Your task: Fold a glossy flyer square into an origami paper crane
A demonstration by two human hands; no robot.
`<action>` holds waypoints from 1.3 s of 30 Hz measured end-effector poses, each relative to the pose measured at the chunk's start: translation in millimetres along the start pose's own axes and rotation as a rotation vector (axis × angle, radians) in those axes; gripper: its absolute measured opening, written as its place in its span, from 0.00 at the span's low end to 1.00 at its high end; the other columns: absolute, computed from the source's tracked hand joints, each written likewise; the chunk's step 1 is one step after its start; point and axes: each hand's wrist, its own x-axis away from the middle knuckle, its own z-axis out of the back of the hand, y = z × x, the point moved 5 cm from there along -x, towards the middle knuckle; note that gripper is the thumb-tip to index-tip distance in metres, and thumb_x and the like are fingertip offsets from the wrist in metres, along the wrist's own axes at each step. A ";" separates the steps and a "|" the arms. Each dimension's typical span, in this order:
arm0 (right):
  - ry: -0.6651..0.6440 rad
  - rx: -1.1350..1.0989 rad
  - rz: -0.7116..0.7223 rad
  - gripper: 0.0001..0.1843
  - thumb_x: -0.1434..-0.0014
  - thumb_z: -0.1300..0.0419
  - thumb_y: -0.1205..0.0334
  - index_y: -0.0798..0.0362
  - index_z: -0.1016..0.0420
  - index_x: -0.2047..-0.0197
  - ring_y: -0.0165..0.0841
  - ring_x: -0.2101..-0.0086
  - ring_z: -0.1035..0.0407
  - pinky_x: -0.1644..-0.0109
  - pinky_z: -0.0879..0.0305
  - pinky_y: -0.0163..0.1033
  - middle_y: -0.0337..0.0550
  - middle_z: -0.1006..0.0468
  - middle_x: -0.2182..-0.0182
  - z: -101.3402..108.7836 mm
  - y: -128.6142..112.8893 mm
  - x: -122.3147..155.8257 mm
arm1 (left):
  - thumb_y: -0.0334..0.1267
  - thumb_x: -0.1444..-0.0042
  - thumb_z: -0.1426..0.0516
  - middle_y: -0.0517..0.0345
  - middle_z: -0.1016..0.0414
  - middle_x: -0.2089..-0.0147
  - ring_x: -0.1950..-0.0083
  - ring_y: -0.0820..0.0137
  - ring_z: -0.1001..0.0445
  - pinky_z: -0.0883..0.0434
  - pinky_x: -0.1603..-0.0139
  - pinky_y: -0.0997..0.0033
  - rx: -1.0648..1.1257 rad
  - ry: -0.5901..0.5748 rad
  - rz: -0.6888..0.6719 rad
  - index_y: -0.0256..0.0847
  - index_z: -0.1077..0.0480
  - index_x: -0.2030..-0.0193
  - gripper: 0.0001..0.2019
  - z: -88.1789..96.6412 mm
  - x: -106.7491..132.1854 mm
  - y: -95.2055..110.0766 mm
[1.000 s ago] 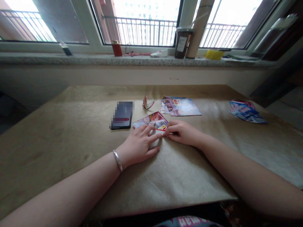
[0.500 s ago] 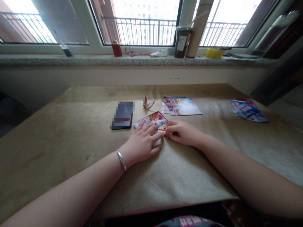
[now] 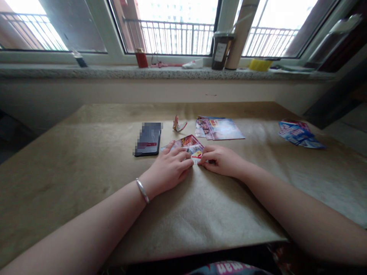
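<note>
A colourful printed paper sheet lies on the brown paper-covered table, half hidden under my hands. My left hand, with a silver bangle at the wrist, lies on the sheet's near part with fingers pressed down and slightly curled. My right hand pinches the sheet's near right corner between thumb and fingers. The two hands meet fingertip to fingertip over the sheet. A small folded paper piece stands just beyond.
A dark phone lies left of the sheet. A stack of printed sheets sits behind my right hand, another pile at the far right. The window sill holds a red container, a dark cup and a yellow object.
My left hand has drawn in a little, its fingers curling closer to my right hand on the sheet. The right hand has stayed put.
</note>
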 end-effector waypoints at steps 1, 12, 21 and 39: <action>-0.004 0.002 -0.007 0.08 0.45 0.43 0.66 0.50 0.22 0.65 0.30 0.65 0.32 0.61 0.38 0.34 0.43 0.26 0.66 0.3 0.2 0.3 | 0.35 0.40 0.51 0.56 0.28 0.52 0.42 0.63 0.37 0.53 0.34 0.47 -0.010 0.007 -0.004 0.44 0.30 0.57 0.10 0.7 -0.2 0.2; -0.006 0.016 -0.020 0.08 0.45 0.42 0.66 0.50 0.21 0.65 0.30 0.65 0.31 0.61 0.38 0.34 0.43 0.25 0.65 3.6 -1.3 0.9 | 0.34 0.39 0.51 0.59 0.25 0.60 0.51 0.68 0.32 0.47 0.35 0.56 -0.098 0.037 -0.068 0.41 0.29 0.62 0.10 5.5 -3.8 4.4; -0.011 0.012 -0.017 0.08 0.45 0.42 0.65 0.49 0.21 0.64 0.30 0.65 0.31 0.61 0.38 0.34 0.43 0.25 0.65 3.0 1.4 2.4 | 0.33 0.40 0.50 0.58 0.27 0.66 0.58 0.69 0.31 0.41 0.39 0.59 -0.150 0.000 -0.100 0.41 0.29 0.67 0.10 8.4 -3.2 1.6; -0.030 0.010 -0.025 0.09 0.45 0.43 0.65 0.49 0.21 0.64 0.30 0.65 0.31 0.62 0.38 0.33 0.43 0.25 0.65 5.4 4.6 7.2 | 0.32 0.41 0.49 0.57 0.26 0.65 0.64 0.70 0.30 0.34 0.54 0.65 -0.055 -0.078 -0.063 0.39 0.28 0.68 0.09 12.2 -0.6 -4.6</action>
